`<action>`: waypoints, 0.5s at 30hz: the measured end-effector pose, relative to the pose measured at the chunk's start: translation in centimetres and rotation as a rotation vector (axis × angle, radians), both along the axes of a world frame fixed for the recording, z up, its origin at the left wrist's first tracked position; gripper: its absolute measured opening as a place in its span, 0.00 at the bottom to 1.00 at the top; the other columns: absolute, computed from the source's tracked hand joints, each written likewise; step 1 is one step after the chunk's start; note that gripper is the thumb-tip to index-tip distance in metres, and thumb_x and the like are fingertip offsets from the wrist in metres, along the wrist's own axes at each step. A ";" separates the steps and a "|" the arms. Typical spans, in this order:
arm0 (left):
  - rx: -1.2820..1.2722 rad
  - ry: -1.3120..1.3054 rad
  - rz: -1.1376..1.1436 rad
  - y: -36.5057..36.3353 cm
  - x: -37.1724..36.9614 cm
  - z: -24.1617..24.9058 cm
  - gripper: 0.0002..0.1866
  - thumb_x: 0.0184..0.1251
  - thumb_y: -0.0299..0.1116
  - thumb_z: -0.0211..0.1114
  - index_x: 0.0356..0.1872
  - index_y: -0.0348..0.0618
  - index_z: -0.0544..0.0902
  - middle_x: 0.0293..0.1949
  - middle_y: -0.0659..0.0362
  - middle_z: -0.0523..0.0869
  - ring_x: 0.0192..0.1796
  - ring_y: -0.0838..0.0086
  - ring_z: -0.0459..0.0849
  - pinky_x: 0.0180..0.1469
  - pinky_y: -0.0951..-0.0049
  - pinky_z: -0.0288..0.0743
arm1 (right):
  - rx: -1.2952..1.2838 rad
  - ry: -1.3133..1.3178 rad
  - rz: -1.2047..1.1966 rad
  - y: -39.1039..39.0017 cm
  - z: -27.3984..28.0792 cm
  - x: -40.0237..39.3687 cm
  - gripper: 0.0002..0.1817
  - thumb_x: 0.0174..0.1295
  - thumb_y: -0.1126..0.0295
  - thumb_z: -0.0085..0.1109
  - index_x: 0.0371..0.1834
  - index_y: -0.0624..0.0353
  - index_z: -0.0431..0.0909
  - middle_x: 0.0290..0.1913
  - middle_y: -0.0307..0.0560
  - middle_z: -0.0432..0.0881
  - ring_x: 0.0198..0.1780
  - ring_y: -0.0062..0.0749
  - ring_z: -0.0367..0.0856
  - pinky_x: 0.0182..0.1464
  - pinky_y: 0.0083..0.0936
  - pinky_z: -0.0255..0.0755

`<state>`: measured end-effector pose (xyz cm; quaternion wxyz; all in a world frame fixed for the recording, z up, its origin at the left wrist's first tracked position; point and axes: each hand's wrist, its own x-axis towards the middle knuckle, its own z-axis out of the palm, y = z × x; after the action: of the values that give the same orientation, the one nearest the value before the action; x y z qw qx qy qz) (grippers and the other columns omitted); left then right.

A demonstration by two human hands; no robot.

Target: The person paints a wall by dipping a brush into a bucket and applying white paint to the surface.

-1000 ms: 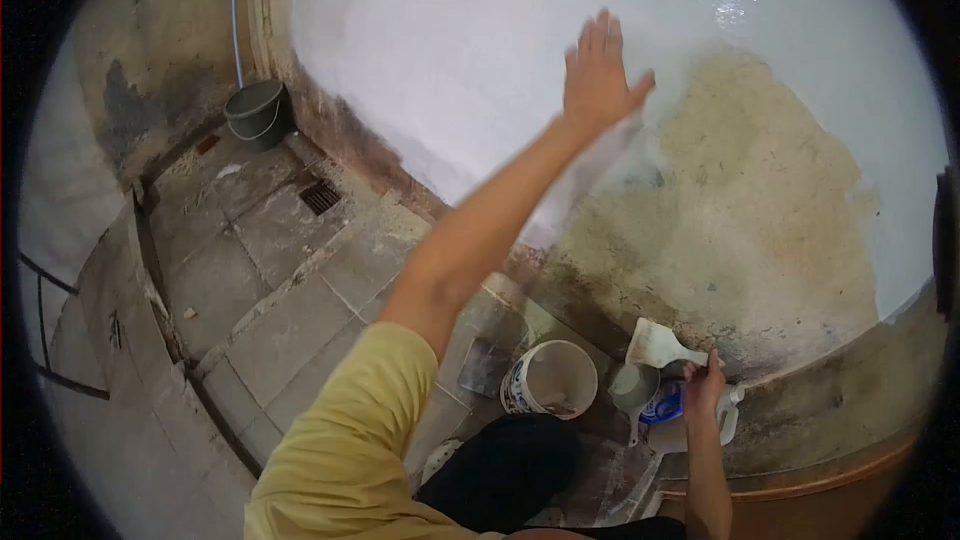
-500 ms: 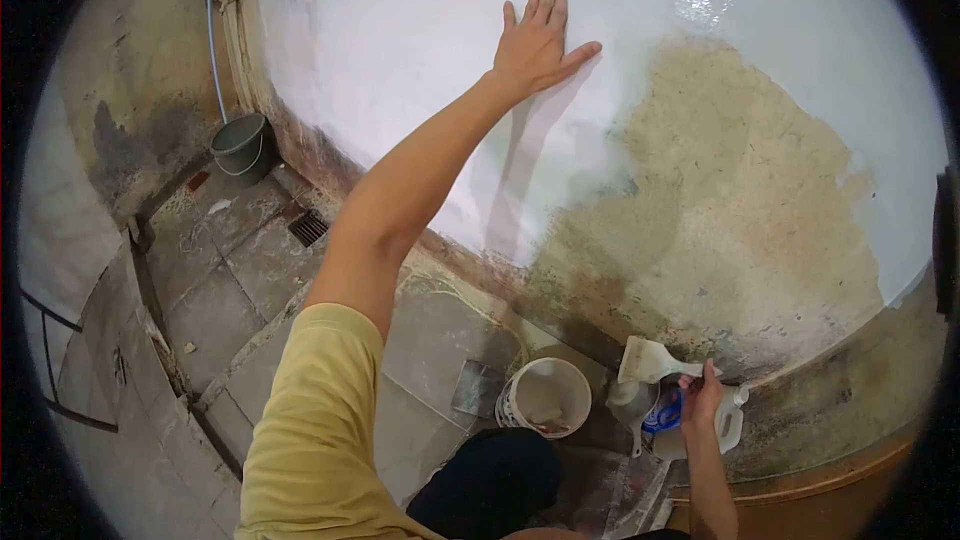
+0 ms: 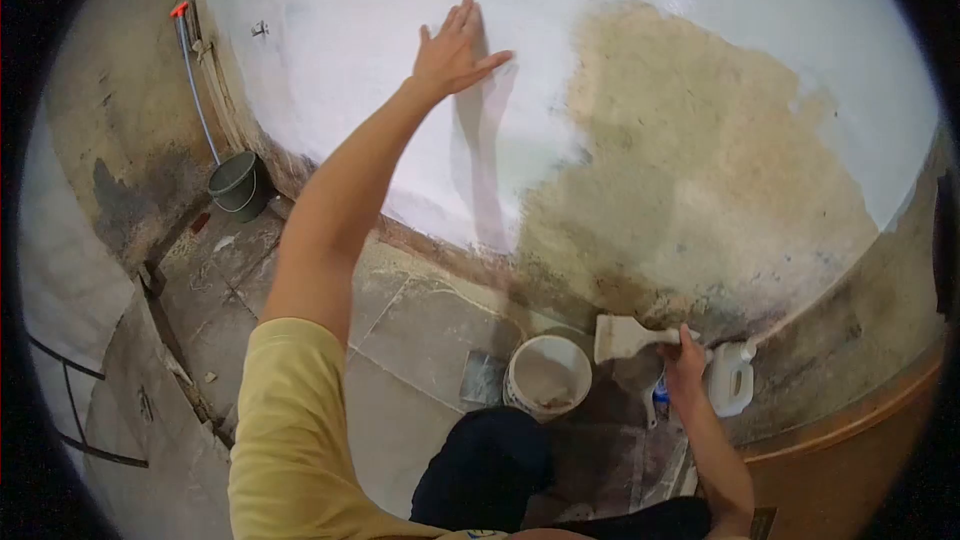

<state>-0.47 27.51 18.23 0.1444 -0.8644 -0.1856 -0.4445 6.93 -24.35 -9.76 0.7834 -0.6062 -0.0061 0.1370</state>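
My left hand (image 3: 452, 58) lies with fingers spread against the white-painted part of the wall (image 3: 350, 90), the arm stretched out ahead. Low on the right, my right hand (image 3: 686, 368) grips the handle of a wide, pale paintbrush (image 3: 624, 337). Its broad head points left, close to the foot of the wall and above the white bucket (image 3: 511, 387). A whitish material shows inside that bucket. Beside my right hand stands a white plastic jug (image 3: 738, 380). Something with a blue label (image 3: 660, 389) is partly hidden behind the hand.
Right of my left hand is a bare, stained beige wall patch (image 3: 690, 170). A grey flat square (image 3: 482, 377) lies on the tiled floor by the white bucket. In the far left corner stand a dark green bucket (image 3: 232, 177) and a blue pole (image 3: 198, 90). Brown board (image 3: 860, 450) lies lower right.
The view has turned, so the wall patch sits further left. My left hand remains spread on the white wall. The paintbrush lies more level, and more of the jug shows.
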 end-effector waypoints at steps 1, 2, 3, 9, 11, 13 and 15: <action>0.004 0.017 -0.005 -0.1 -0.8 -0.5 0.50 0.59 0.71 0.50 0.71 0.39 0.56 0.75 0.53 0.50 0.76 0.57 0.51 0.67 0.38 0.53 | -0.015 -0.015 0.055 0.6 -0.3 -0.2 0.16 0.65 0.56 0.58 0.37 0.60 0.76 0.29 0.40 0.78 0.33 0.28 0.79 0.37 0.28 0.73; -0.057 0.106 0.014 -0.2 -1.6 -1.1 0.50 0.59 0.70 0.52 0.71 0.39 0.57 0.74 0.52 0.54 0.75 0.57 0.53 0.65 0.33 0.53 | -0.012 0.001 0.054 1.1 -0.7 -0.2 0.16 0.65 0.56 0.58 0.37 0.60 0.76 0.29 0.40 0.78 0.33 0.28 0.79 0.37 0.28 0.73; -0.118 0.192 0.035 -0.8 -2.0 -1.6 0.49 0.58 0.69 0.55 0.71 0.40 0.58 0.72 0.52 0.58 0.74 0.56 0.55 0.62 0.29 0.53 | -0.009 0.015 0.081 1.7 -1.2 -0.1 0.15 0.65 0.57 0.57 0.37 0.60 0.76 0.30 0.41 0.78 0.34 0.28 0.79 0.37 0.28 0.73; -0.323 0.420 -0.590 -15.4 -2.4 -7.4 0.26 0.57 0.48 0.69 0.49 0.37 0.80 0.48 0.43 0.82 0.52 0.51 0.80 0.56 0.60 0.73 | -0.031 0.020 0.217 4.0 -3.7 -0.8 0.14 0.67 0.60 0.55 0.40 0.61 0.76 0.33 0.43 0.79 0.33 0.31 0.80 0.38 0.29 0.76; -0.376 0.547 -0.885 -24.5 -3.0 -9.2 0.24 0.57 0.44 0.68 0.49 0.37 0.81 0.49 0.44 0.82 0.53 0.51 0.79 0.56 0.60 0.73 | -0.049 0.019 0.254 4.1 -5.6 -1.3 0.13 0.68 0.62 0.54 0.41 0.62 0.76 0.34 0.43 0.79 0.33 0.32 0.80 0.38 0.29 0.78; -0.499 0.623 -1.220 -32.9 -5.4 -10.5 0.24 0.52 0.39 0.69 0.51 0.41 0.81 0.45 0.46 0.83 0.53 0.54 0.80 0.57 0.57 0.72 | -0.030 -0.022 0.267 4.3 -7.2 -1.8 0.14 0.67 0.66 0.55 0.43 0.69 0.77 0.36 0.50 0.81 0.37 0.35 0.84 0.39 0.30 0.81; -0.437 1.053 -1.237 -40.5 -8.1 -9.4 0.19 0.54 0.39 0.66 0.46 0.39 0.81 0.37 0.46 0.85 0.42 0.51 0.84 0.55 0.55 0.73 | -0.137 -0.009 0.325 4.7 -7.9 -1.4 0.13 0.66 0.67 0.56 0.44 0.69 0.77 0.36 0.51 0.82 0.37 0.36 0.84 0.40 0.31 0.82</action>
<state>-8.55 -12.96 8.82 -0.2280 -0.9133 0.3314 0.0638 5.49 -19.68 -17.70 0.7078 -0.6497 -0.0982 0.2594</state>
